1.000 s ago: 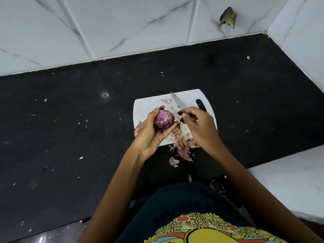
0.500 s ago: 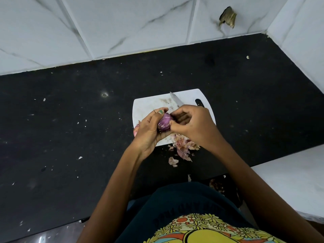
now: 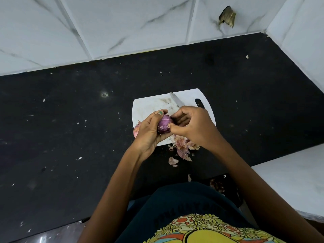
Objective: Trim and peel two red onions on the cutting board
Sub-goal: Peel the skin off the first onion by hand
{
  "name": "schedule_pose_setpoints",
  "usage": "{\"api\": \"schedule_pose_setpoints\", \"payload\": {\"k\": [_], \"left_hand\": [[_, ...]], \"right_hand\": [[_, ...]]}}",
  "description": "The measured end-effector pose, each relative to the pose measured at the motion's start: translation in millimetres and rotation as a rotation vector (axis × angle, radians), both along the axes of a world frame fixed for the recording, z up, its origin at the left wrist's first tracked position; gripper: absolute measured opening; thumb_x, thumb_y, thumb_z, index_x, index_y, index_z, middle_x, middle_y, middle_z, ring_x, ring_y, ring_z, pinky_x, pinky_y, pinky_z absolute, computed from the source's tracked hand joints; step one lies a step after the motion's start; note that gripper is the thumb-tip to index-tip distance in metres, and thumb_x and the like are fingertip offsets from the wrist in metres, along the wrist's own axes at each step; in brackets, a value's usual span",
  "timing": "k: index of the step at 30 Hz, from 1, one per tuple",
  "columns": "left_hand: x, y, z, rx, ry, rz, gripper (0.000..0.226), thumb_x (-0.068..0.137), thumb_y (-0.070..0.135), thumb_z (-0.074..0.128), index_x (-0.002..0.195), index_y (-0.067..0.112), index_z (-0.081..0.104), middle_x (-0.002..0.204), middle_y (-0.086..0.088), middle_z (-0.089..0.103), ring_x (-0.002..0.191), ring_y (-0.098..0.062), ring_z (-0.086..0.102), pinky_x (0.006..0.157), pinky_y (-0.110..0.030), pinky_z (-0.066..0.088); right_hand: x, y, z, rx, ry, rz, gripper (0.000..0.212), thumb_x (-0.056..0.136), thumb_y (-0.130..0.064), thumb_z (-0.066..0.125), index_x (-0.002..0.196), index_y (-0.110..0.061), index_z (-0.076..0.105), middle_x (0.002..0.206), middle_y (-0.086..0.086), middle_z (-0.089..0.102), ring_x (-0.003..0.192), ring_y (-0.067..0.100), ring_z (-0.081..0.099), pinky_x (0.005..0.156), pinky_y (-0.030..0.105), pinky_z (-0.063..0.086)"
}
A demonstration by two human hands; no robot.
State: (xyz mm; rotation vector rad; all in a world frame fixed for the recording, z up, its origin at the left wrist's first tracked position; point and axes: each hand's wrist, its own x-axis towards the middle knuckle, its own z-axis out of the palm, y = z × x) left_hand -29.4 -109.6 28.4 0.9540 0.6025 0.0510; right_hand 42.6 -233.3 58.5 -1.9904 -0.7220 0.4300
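Note:
My left hand (image 3: 149, 132) grips a purple, partly peeled red onion (image 3: 164, 126) just above the white cutting board (image 3: 149, 106). My right hand (image 3: 192, 127) holds the knife; its blade (image 3: 176, 101) sticks out past the fingers and points to the far left over the board. The right thumb presses on the onion's near right side. A second onion (image 3: 136, 131), pinkish, peeks out at the board's left edge behind my left hand, mostly hidden.
A heap of onion skins (image 3: 184, 146) lies at the board's near edge and spills onto the black counter (image 3: 70, 137). White tiled walls stand behind and to the right. A white ledge (image 3: 289, 178) sits at the near right.
My right hand, still with the knife, has moved left to the onion and set its thumb on it. The left hand has closed more around the onion.

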Motion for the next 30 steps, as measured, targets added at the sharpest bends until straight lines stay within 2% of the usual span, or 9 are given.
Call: {"api": "schedule_pose_setpoints", "payload": {"k": [7,12,13,15,17,20,23,27,30], "left_hand": [[-2,1,2,-0.090,-0.025,0.014,0.016,0.100,0.021,0.046,0.099,0.013,0.059,0.100,-0.009,0.064,0.079,-0.013,0.071,0.067,-0.029,0.060],[0,2,4,-0.135,-0.038,0.022,0.015,0.099,0.021,0.047,0.098,0.013,0.059,0.098,-0.009,0.063,0.077,-0.015,0.071,0.071,-0.034,0.061],[1,2,4,-0.137,-0.039,0.028,0.015,0.099,0.021,0.047,0.097,0.013,0.059,0.098,-0.008,0.063,0.076,-0.015,0.071,0.072,-0.034,0.061],[1,2,3,-0.143,-0.043,0.035,0.016,0.099,0.021,0.047,0.097,0.012,0.059,0.098,-0.008,0.062,0.076,-0.014,0.071,0.073,-0.035,0.060],[1,2,2,-0.140,-0.035,0.038,0.016,0.099,0.023,0.047,0.098,0.011,0.059,0.101,-0.010,0.062,0.078,-0.016,0.071,0.073,-0.035,0.061],[2,3,-2,-0.091,-0.011,0.044,0.018,0.099,0.025,0.047,0.099,0.013,0.059,0.109,-0.016,0.064,0.089,-0.019,0.069,0.074,-0.033,0.060],[3,1,-3,-0.015,0.030,0.029,0.021,0.100,0.030,0.046,0.100,0.016,0.061,0.106,-0.016,0.066,0.092,-0.024,0.065,0.071,-0.029,0.060],[2,2,-2,-0.016,0.035,0.010,0.020,0.099,0.031,0.047,0.099,0.017,0.062,0.109,-0.016,0.066,0.100,-0.029,0.064,0.080,-0.036,0.058],[1,4,-1,-0.027,0.023,0.007,0.019,0.099,0.029,0.047,0.101,0.018,0.061,0.106,-0.012,0.067,0.091,-0.020,0.067,0.072,-0.031,0.060]], "right_hand": [[6,-3,-4,0.042,0.050,-0.001,0.011,0.077,-0.005,0.070,0.080,-0.015,0.072,0.072,-0.010,0.069,0.065,0.001,0.065,0.064,0.013,0.051],[4,-4,-9,0.080,0.077,-0.070,0.013,0.088,-0.007,0.055,0.081,-0.014,0.064,0.071,-0.003,0.063,0.065,0.011,0.060,0.060,0.024,0.049],[2,-4,-10,0.084,0.086,-0.067,0.016,0.092,-0.009,0.048,0.081,-0.010,0.060,0.070,0.001,0.061,0.064,0.014,0.058,0.059,0.027,0.047],[-2,-5,-12,0.079,0.058,-0.054,0.030,0.100,-0.017,0.041,0.074,-0.008,0.053,0.064,0.004,0.055,0.056,0.010,0.050,0.054,0.024,0.040],[-5,-5,-13,0.058,-0.011,-0.036,0.034,0.099,-0.026,0.046,0.070,-0.011,0.053,0.059,-0.002,0.049,0.052,0.005,0.044,0.052,0.017,0.034],[-6,-2,-14,0.089,0.024,-0.007,0.014,0.088,-0.026,0.066,0.095,-0.014,0.061,0.084,-0.009,0.058,0.073,0.002,0.055,0.063,0.014,0.044],[-8,1,-18,0.054,0.047,0.011,0.040,0.074,-0.029,0.080,0.108,-0.020,0.061,0.102,-0.010,0.058,0.081,0.002,0.058,0.067,0.012,0.048],[-5,2,-15,0.069,0.088,-0.004,0.031,0.072,-0.020,0.081,0.099,-0.019,0.066,0.096,-0.007,0.064,0.076,0.007,0.062,0.066,0.015,0.051],[0,0,-12,0.113,0.129,-0.015,0.018,0.075,-0.011,0.078,0.089,-0.017,0.069,0.088,-0.004,0.069,0.075,0.010,0.066,0.067,0.020,0.054]]}}
